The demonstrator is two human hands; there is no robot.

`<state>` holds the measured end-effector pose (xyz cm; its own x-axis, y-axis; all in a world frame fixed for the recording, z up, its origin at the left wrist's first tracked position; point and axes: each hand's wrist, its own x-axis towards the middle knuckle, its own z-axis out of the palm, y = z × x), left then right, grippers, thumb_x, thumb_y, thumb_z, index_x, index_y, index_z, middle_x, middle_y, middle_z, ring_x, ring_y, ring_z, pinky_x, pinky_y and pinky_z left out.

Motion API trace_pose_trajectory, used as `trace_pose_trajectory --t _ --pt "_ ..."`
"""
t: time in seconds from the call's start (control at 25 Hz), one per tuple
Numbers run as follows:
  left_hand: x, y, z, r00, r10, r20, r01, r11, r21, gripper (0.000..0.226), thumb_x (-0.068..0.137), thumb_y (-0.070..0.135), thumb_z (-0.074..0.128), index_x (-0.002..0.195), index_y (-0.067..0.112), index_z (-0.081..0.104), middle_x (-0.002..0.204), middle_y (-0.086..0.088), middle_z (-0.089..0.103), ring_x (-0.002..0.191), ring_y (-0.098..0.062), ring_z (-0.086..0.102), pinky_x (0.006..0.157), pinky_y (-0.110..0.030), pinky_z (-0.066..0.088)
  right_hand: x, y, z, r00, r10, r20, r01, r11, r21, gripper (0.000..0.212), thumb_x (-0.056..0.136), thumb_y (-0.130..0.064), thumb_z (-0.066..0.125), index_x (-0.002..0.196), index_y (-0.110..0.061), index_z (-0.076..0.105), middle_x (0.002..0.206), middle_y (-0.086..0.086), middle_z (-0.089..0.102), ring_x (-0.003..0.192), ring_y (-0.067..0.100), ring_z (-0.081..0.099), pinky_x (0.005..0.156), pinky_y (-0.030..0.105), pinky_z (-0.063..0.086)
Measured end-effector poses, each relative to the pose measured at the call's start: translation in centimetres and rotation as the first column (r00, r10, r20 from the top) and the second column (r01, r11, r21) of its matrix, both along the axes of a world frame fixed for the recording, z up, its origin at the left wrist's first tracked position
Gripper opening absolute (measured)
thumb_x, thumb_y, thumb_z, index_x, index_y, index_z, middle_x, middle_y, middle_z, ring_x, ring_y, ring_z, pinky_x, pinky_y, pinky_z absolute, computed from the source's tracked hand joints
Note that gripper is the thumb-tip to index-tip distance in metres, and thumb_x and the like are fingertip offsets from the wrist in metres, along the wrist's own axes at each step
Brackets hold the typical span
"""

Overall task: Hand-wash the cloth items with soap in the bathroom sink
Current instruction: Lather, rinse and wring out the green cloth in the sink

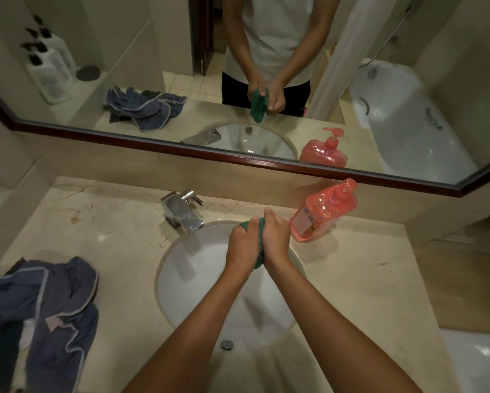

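You stand at the marble counter [351, 279] with the white sink [198, 279] before you; a heap of blue-grey cloths [39, 307] waits at its left and the red soap bottle [323, 211] stands to the right of the basin. You look to be mid-scrub or wringing the green cloth [259, 228], held over the basin just right of the faucet [183, 211]. Next you likely need water or more soap, so one hand must let go. Your left hand [244, 245] and right hand [275, 239] press together, forearms converging, each grip clenched around the bunched green cloth.
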<state>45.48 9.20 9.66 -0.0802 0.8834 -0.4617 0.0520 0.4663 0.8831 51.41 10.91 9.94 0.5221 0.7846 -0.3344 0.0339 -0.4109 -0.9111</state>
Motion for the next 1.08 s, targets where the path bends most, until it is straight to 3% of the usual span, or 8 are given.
trace_pose_trajectory --t 0.24,0.4,0.56,0.68,0.76,0.88,0.96,1.08 --pt "-0.8 0.5 0.2 0.984 0.16 0.081 -0.155 0.986 -0.065 0.042 0.104 0.04 0.046 0.074 0.012 0.052 0.064 -0.003 0.052 0.057 -0.018 0.053 0.056 -0.03 0.043 -1.3 -3.7 -0.4 0.992 0.129 0.008 -0.129 0.992 0.012 0.044 0.104 -0.026 0.045 0.062 -0.014 0.05 0.057 0.002 0.049 0.053 0.013 0.048 0.052 0.028 0.039" --pt "0.9 -0.9 0.7 0.996 0.055 0.068 -0.049 0.996 -0.08 0.041 0.103 0.042 0.046 0.084 0.01 0.063 0.079 -0.009 0.067 0.078 -0.027 0.069 0.074 -0.041 0.056 0.1 -1.0 0.5 0.999 0.006 0.046 -0.006 1.0 0.008 0.046 0.103 -0.024 0.045 0.059 -0.013 0.045 0.057 0.004 0.046 0.054 0.015 0.044 0.057 0.033 0.035" --pt "0.4 -0.1 1.5 0.984 0.164 0.067 -0.16 0.985 -0.06 0.043 0.104 0.04 0.046 0.071 0.013 0.053 0.064 -0.004 0.054 0.059 -0.019 0.054 0.059 -0.03 0.044 0.1 -2.5 0.9 0.994 0.082 -0.072 -0.082 0.997 -0.005 0.044 0.102 -0.025 0.047 0.059 -0.017 0.047 0.055 0.0 0.048 0.052 0.013 0.047 0.054 0.029 0.038" --pt "0.2 -0.1 2.0 0.986 0.168 0.014 -0.167 0.985 -0.035 0.044 0.105 0.039 0.044 0.07 0.013 0.049 0.063 -0.003 0.049 0.054 -0.016 0.048 0.054 -0.028 0.039 -0.5 -4.2 0.7 0.99 0.129 -0.05 -0.129 0.992 0.003 0.043 0.102 -0.023 0.047 0.06 -0.016 0.05 0.056 0.002 0.05 0.054 0.014 0.048 0.054 0.03 0.039" --pt "1.4 -1.1 2.0 0.996 0.082 0.028 -0.08 0.994 -0.07 0.044 0.105 0.042 0.044 0.078 0.01 0.058 0.07 -0.005 0.06 0.063 -0.02 0.06 0.061 -0.032 0.049 0.4 -3.1 0.7 0.999 0.043 -0.01 -0.043 0.999 0.001 0.043 0.101 -0.022 0.047 0.059 -0.013 0.051 0.059 0.005 0.052 0.059 0.018 0.049 0.059 0.035 0.039" --pt "2.8 -2.3 1.7 1.0 -0.01 -0.026 0.007 0.997 -0.083 0.046 0.102 0.05 0.043 0.091 0.011 0.065 0.085 -0.01 0.07 0.083 -0.029 0.07 0.078 -0.042 0.057 2.5 -1.6 1.4 0.996 -0.033 -0.079 0.033 0.999 -0.004 0.041 0.1 -0.02 0.047 0.06 -0.013 0.048 0.061 0.006 0.051 0.062 0.019 0.049 0.063 0.038 0.04" --pt "2.4 -2.1 2.0 0.996 0.079 0.047 -0.076 0.995 -0.068 0.043 0.103 0.045 0.045 0.083 0.01 0.06 0.076 -0.008 0.065 0.073 -0.025 0.065 0.068 -0.036 0.053 2.4 -2.7 1.2 0.993 0.032 -0.118 -0.032 0.999 -0.005 0.04 0.1 -0.023 0.049 0.06 -0.016 0.049 0.059 0.004 0.05 0.06 0.019 0.05 0.062 0.037 0.041" --pt "1.4 -1.9 2.4 0.984 0.177 0.021 -0.177 0.984 -0.027 0.044 0.105 0.04 0.044 0.071 0.013 0.049 0.065 -0.005 0.051 0.058 -0.019 0.052 0.058 -0.03 0.043 1.0 -5.4 0.9 0.982 0.144 -0.123 -0.143 0.99 0.019 0.041 0.101 -0.025 0.049 0.061 -0.016 0.053 0.057 0.002 0.052 0.056 0.016 0.052 0.057 0.032 0.042"
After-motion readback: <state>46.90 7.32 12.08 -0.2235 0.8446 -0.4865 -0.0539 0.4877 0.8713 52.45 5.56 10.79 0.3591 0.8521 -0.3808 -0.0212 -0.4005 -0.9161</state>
